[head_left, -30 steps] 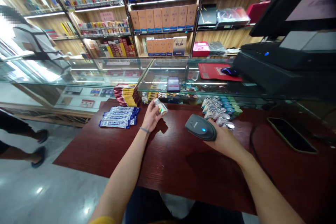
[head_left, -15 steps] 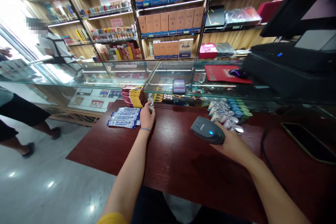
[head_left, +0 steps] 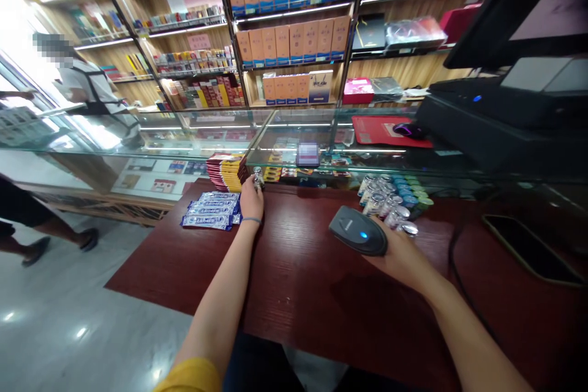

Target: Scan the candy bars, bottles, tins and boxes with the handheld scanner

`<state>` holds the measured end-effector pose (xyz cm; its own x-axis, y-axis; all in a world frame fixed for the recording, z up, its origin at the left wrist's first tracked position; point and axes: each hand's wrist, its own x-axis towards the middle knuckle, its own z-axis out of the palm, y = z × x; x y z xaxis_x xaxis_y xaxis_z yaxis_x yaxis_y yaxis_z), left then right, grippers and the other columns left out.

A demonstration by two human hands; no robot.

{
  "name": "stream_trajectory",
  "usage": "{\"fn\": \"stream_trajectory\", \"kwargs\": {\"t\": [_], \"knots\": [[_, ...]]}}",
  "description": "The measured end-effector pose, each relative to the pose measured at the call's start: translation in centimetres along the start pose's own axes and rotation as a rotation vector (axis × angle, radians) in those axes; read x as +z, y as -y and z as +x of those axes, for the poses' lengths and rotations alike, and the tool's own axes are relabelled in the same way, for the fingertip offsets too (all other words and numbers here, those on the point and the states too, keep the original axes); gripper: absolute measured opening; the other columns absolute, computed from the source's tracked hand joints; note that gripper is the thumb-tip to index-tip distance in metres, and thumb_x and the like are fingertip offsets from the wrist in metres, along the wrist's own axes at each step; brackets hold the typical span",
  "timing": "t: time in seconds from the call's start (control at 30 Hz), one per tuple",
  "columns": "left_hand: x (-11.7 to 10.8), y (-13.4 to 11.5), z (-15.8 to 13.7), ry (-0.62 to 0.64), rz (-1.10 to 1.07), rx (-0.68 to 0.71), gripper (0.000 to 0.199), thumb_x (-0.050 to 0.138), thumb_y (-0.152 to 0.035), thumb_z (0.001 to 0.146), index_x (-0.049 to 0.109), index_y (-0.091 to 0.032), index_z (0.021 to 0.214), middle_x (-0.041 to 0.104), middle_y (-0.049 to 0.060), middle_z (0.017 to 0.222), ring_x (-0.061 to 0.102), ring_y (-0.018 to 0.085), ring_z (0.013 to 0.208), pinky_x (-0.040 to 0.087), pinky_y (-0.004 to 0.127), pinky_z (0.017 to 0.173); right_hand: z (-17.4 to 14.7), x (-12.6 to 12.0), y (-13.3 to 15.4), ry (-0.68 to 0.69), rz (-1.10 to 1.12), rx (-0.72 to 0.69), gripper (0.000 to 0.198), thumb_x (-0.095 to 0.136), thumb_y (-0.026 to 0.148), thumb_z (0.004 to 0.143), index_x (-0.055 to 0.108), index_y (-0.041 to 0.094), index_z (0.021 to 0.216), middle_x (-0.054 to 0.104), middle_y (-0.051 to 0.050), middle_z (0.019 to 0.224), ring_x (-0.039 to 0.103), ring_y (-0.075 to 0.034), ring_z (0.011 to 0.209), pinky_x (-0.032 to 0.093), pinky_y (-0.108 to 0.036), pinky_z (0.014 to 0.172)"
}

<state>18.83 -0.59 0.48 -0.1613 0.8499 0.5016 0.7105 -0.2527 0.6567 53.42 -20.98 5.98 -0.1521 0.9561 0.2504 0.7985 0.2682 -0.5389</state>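
Observation:
My left hand (head_left: 252,201) is at the far edge of the dark red-brown counter, its fingers curled round a small silver-capped bottle (head_left: 258,178). The fingers partly hide that bottle. Just left of this hand lie several blue-and-white sachets (head_left: 209,211), with a stack of red and yellow packets (head_left: 226,171) behind them. In my right hand (head_left: 399,252) is a dark grey barcode scanner (head_left: 358,231) with a lit blue light, held above the counter and facing left. Beyond it stand rows of small silver-topped bottles (head_left: 382,196) beside blue and green-topped ones (head_left: 416,190).
A glass display case (head_left: 193,128) borders the counter's far side. At right are a phone (head_left: 533,249), a cable, a black monitor and a mouse (head_left: 408,130) on a red mat (head_left: 374,130). A person (head_left: 89,86) stands beyond the case; another person's legs (head_left: 41,214) show at left.
The whole view has shifted slightly. My left hand stays at the small bottle, and the scanner remains in my right hand. The legs at the left have moved.

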Motion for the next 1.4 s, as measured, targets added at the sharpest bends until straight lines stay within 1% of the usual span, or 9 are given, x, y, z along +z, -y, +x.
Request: {"fn": "stream_trajectory", "kwargs": {"t": [0.13,0.3,0.6,0.73,0.87,1.03,1.17,1.23,1.4], "knots": [[0.3,0.2,0.0,-0.022,-0.051,0.0,0.058,0.055,-0.01,0.088,0.046,-0.013,0.145,0.055,0.02,0.146,0.052,0.031,0.139,0.039,0.046,0.119,-0.1,0.1,-0.1,0.007,0.003,-0.009,0.046,0.065,0.036,0.083,0.058,0.024,0.128,0.079,-0.008,0.096,0.078,-0.03,0.086,0.056,-0.032,0.068],[0.7,0.8,-0.2,-0.067,-0.145,0.018,0.071,0.056,-0.011,0.088,0.033,-0.013,0.155,0.041,0.02,0.16,0.041,0.029,0.149,0.032,0.042,0.125,-0.1,0.1,-0.4,0.0,0.014,-0.026,0.044,0.065,0.036,0.085,0.057,0.024,0.127,0.079,-0.008,0.1,0.077,-0.03,0.088,0.057,-0.033,0.07],[0.7,1.0,-0.3,-0.151,-0.091,0.145,0.064,0.059,-0.018,0.089,0.042,-0.01,0.15,0.049,0.023,0.151,0.041,0.032,0.148,0.029,0.051,0.126,-0.1,0.0,-0.6,-0.02,0.075,0.013,0.054,0.068,0.034,0.081,0.058,0.023,0.133,0.079,-0.011,0.106,0.077,-0.032,0.093,0.06,-0.038,0.076],[0.3,0.1,-0.6,-0.248,-0.047,0.217,0.057,0.062,-0.026,0.09,0.048,-0.011,0.143,0.05,0.025,0.146,0.041,0.034,0.145,0.03,0.055,0.123,0.0,-0.7,-0.6,-0.129,0.165,0.009,0.061,0.071,0.033,0.08,0.059,0.021,0.138,0.077,-0.012,0.117,0.075,-0.031,0.104,0.06,-0.039,0.085],[0.5,-1.5,-1.0,-0.296,-0.093,0.283,0.052,0.064,-0.033,0.091,0.052,-0.013,0.138,0.056,0.021,0.134,0.05,0.032,0.133,0.038,0.053,0.117,0.1,-2.0,-1.0,-0.282,0.266,0.033,0.054,0.074,0.032,0.078,0.064,0.018,0.129,0.077,-0.013,0.116,0.074,-0.03,0.105,0.058,-0.04,0.092],[2.4,-5.6,-2.7,-0.163,-0.237,0.357,0.05,0.064,-0.033,0.093,0.052,-0.018,0.14,0.058,0.017,0.13,0.055,0.029,0.124,0.049,0.047,0.107,-0.3,-4.5,-1.9,-0.427,0.346,0.182,0.036,0.079,0.041,0.076,0.07,0.018,0.102,0.079,-0.01,0.091,0.074,-0.027,0.082,0.059,-0.037,0.074],[5.5,-9.6,-5.7,0.022,-0.424,0.373,0.052,0.065,-0.029,0.093,0.05,-0.02,0.142,0.055,0.015,0.129,0.06,0.025,0.115,0.055,0.042,0.099,-0.9,-6.2,-2.9,-0.465,0.404,0.282,0.033,0.079,0.047,0.076,0.065,0.02,0.088,0.066,0.0,0.057,0.058,-0.018,0.047,0.048,-0.03,0.05],[7.3,-11.5,-7.5,0.143,-0.491,0.359,0.054,0.064,-0.026,0.093,0.049,-0.022,0.144,0.054,0.014,0.13,0.06,0.024,0.115,0.056,0.041,0.097,-1.1,-6.8,-3.4,-0.496,0.428,0.29,0.033,0.078,0.049,0.077,0.061,0.021,0.083,0.06,0.003,0.052,0.052,-0.015,0.042,0.044,-0.029,0.047],[11.1,-16.2,-11.1,0.34,-0.579,0.314,0.058,0.066,-0.022,0.09,0.049,-0.025,0.146,0.053,0.013,0.127,0.059,0.024,0.113,0.053,0.045,0.101,-2.0,-8.2,-4.1,-0.559,0.419,0.308,0.03,0.074,0.046,0.079,0.056,0.022,0.079,0.059,0.003,0.051,0.051,-0.014,0.041,0.044,-0.029,0.049]]}}
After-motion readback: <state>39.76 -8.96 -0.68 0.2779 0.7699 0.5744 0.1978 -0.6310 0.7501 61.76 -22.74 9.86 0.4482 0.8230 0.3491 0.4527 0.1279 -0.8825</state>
